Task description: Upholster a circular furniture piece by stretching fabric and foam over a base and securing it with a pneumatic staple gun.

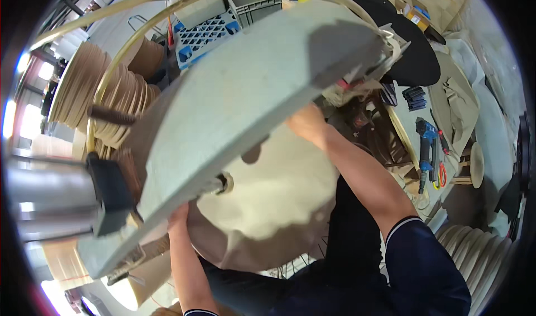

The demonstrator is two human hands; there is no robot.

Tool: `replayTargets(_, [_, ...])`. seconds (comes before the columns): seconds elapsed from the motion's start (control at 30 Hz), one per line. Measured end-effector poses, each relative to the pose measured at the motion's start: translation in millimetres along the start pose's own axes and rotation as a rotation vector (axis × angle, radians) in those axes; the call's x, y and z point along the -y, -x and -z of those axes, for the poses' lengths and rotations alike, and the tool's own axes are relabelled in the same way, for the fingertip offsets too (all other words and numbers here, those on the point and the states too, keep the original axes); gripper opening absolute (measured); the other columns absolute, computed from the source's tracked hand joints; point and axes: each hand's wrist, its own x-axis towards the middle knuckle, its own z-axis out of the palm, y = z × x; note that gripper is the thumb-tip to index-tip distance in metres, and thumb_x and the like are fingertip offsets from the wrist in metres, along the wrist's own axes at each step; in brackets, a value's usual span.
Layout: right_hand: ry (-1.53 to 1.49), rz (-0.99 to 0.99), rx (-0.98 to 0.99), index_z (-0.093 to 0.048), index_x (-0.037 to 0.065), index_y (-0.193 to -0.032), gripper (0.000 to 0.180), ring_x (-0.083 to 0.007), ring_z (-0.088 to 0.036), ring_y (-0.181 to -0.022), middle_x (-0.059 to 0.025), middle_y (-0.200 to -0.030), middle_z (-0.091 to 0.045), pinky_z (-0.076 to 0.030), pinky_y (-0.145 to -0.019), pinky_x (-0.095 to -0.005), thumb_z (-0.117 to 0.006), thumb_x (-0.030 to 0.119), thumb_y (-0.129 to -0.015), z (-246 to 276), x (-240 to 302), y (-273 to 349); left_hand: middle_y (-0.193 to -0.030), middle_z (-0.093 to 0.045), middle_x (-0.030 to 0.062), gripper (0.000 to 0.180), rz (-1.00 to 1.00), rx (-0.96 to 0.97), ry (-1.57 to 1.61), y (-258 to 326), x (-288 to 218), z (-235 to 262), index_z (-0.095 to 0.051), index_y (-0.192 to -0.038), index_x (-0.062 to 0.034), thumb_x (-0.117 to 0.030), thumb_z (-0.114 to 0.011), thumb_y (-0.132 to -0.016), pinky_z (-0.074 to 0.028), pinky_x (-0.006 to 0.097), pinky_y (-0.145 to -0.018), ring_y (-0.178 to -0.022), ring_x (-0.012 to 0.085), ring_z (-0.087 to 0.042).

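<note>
Cream, cloth-like sheeting (279, 182) spreads over the person's lap, between the two bare forearms, its upper edge disappearing beneath a broad pale-grey machine casing (240, 87). A dark oval patch marks the sheet near the casing's lower edge.

The left hand (178, 215) is at that edge, beside the sheet's left side; its fingers are largely hidden, so whether it grips cannot be told. The right hand (307, 121) is farther up, at the sheet's upper right, with the wrist bent and the fingertips out of sight behind the casing; its grip cannot be told either.

Beyond the casing, a grey plastic crate (251, 15) stands beside a blue lattice pallet (204, 39); the casing and a yellowish tube (192, 4) partly cover the crate, and its contents cannot be made out. At the upper right, a small cardboard box (417, 20) carries a pale label, with something blue at its top. Near the right forearm, dark brown curved pieces (363, 126) lie beside a pale, straight edge; whether they sit in a bin is unclear. Farther right lie a blue-and-black handheld tool (426, 148) and short dark tubes (414, 99).
</note>
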Motion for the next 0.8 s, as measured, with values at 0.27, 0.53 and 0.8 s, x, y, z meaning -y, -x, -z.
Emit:
replayTargets(0.27, [-0.352, -0.447, 0.191, -0.058, 0.007, -0.135, 0.057, -0.0421, -0.058, -0.121, -0.0234, -0.125, -0.065, -0.046, -0.099, -0.0461, -0.045, 0.053, -0.103, 37, -32, 130, -0.134, -0.059, 0.0138, 0.057, 0.432, -0.47, 0.374, 147, 24, -59, -0.047, -0.146, 0.0015, -0.041, -0.049, -0.107, -0.044, 0.034, -0.104, -0.12, 0.0242, -0.057])
replayTargets(0.53, [-0.945, -0.994, -0.012, -0.057, 0.005, -0.136, 0.065, -0.0288, -0.063, -0.12, -0.0128, -0.127, -0.069, -0.046, -0.102, -0.0471, -0.053, 0.06, -0.101, 23, 4, 238, -0.111, -0.067, 0.0057, 0.026, 0.491, -0.486, 1.393, 238, -7, -109, -0.059, -0.121, -0.0049, -0.024, -0.062, -0.104, -0.057, 0.034, -0.09, -0.101, 0.0183, -0.066])
replayTargets(0.8, [-1.615, -0.748, 0.084, -0.058, 0.004, -0.13, 0.033, -0.0229, -0.069, -0.11, -0.0065, -0.122, -0.069, -0.055, -0.095, -0.0445, -0.064, 0.022, -0.102, 34, 5, 283, -0.096, -0.066, 0.0002, 0.01, 0.412, -0.529, 1.434, 257, 10, -107, -0.06, -0.11, -0.0087, -0.017, -0.057, -0.105, -0.054, 0.03, -0.078, -0.086, 0.0139, -0.064])
